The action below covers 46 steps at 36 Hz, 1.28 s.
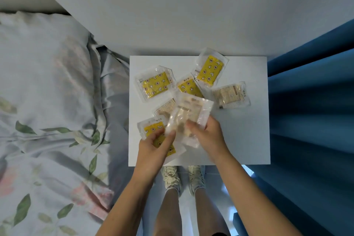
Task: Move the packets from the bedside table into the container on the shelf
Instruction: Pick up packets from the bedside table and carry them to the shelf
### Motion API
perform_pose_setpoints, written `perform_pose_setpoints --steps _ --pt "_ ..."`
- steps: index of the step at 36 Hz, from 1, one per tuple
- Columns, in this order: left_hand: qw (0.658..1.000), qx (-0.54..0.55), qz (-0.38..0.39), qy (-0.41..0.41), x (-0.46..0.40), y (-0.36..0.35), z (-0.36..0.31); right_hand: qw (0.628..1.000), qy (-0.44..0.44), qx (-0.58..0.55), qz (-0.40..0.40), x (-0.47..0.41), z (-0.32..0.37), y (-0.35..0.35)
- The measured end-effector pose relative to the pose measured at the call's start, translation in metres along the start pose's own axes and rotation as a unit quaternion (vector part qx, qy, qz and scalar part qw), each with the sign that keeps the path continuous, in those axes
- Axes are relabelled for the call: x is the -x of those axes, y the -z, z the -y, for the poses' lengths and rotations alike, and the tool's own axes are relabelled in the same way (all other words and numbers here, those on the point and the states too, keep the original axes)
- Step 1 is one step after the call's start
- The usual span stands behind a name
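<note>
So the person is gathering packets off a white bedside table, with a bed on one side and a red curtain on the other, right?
Nearly. The head view shows the curtain is blue, not red. The rest holds: both hands, left hand and right hand, gather packets off the white bedside table, with the bed opposite.

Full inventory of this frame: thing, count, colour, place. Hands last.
yellow packets: four, clear wrap with yellow patterned insert; three lying at the table's back and middle, one at the near left under the left hand.
beige packets: three, clear wrap with pale insert; one on the table's right, one mid-table partly covered, one lifted in the right hand.
bedside table: one, white, centre.
bed: one, pale floral bedding and pillow, left.
curtain: one, blue, right.
wall: pale, top.
shoes: two, cream, on the floor below the table.
left hand: gripping the near-left yellow packet.
right hand: holding up a beige packet.
</note>
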<state>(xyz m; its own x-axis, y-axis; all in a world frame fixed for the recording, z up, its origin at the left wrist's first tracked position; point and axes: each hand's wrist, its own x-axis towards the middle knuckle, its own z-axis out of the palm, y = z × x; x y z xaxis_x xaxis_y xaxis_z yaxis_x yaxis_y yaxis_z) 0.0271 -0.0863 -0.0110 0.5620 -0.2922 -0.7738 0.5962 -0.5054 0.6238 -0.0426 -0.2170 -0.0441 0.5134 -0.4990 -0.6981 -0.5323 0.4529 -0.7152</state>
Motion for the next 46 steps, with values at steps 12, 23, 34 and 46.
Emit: perform_pose_setpoints --steps 12,23,34,46 --pt "0.994 0.002 -0.111 -0.025 -0.007 0.009 0.007 0.942 -0.053 0.145 -0.297 0.005 -0.026 -0.032" --pt "0.986 0.084 -0.137 -0.039 -0.006 -0.002 -0.002 0.940 -0.102 0.112 -0.306 -0.027 -0.024 -0.052" --pt "0.986 0.064 -0.125 -0.086 -0.015 0.005 -0.026 0.944 -0.083 0.156 -0.279 -0.037 -0.013 0.002" --pt "0.988 0.060 -0.117 -0.084 -0.012 0.000 -0.025 0.884 -0.233 -0.101 -0.392 -0.096 0.028 0.036"
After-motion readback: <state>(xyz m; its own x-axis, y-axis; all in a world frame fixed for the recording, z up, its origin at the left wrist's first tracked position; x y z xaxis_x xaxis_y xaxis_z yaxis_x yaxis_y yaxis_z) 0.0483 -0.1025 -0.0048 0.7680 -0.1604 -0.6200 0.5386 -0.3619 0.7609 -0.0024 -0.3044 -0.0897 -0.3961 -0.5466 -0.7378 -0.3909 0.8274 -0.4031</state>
